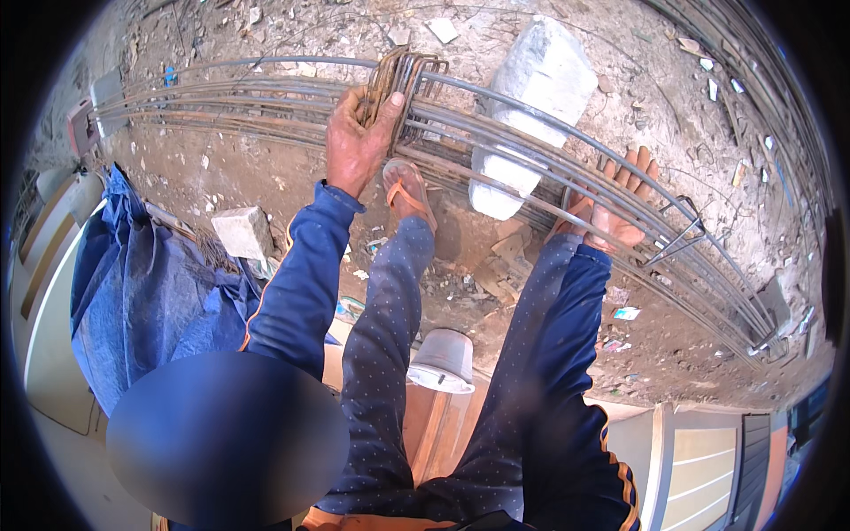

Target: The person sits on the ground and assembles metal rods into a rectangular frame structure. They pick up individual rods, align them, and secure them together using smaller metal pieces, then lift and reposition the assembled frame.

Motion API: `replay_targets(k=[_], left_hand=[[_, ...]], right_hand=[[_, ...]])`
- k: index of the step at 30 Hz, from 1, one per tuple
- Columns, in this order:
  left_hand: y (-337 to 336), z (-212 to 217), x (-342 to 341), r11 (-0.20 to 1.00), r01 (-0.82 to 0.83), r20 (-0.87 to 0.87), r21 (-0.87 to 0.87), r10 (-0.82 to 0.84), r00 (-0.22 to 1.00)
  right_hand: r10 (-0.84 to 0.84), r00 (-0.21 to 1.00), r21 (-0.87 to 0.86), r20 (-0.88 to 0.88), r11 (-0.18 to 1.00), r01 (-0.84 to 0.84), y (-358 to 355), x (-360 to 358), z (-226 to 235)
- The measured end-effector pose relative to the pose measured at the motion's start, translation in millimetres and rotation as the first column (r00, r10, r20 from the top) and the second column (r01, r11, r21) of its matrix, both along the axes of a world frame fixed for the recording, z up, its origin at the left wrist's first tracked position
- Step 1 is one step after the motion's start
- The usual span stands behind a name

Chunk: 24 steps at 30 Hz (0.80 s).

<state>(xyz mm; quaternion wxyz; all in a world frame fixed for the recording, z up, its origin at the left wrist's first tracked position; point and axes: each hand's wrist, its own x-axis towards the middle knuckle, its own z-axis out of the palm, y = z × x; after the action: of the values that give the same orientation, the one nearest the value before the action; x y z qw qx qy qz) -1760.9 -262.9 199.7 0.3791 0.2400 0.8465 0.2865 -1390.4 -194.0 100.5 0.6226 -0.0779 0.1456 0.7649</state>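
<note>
Dark oval [227, 440]; white block [542, 64] beneath rods [482, 131]

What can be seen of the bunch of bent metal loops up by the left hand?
The bunch of bent metal loops looks like thin steel, rusty brown and dull, with squared bends and hooked ends showing at the top right. The pieces are packed closely side by side among the long metal rods, which extend to both sides. The left hand grips the bunch, its thumb along the near side, hiding part of it. How many loops there are cannot be told.
</note>
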Motion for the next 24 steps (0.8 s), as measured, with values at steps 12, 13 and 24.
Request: replay_targets(k=[12, 13, 24], left_hand=[[-4, -1, -28, 0.972, 0.23, -0.456, -0.058, -0.23, 0.86], [-6, 0, -32, 0.967, 0.245, -0.48, -0.069, -0.247, 0.842], [-9, 10, -55, 0.981, 0.196, -0.349, -0.008, -0.186, 0.918]], right_hand=[[0.119, 0.767, -0.274, 0.63, 0.959, 0.076, 2, -12, 4], [0.086, 0.903, -0.209, 0.421, 0.978, 0.004, -3, -9, -2], [0.284, 0.903, -0.55, 0.321, 0.833, -0.066, -31, 44, -48]])
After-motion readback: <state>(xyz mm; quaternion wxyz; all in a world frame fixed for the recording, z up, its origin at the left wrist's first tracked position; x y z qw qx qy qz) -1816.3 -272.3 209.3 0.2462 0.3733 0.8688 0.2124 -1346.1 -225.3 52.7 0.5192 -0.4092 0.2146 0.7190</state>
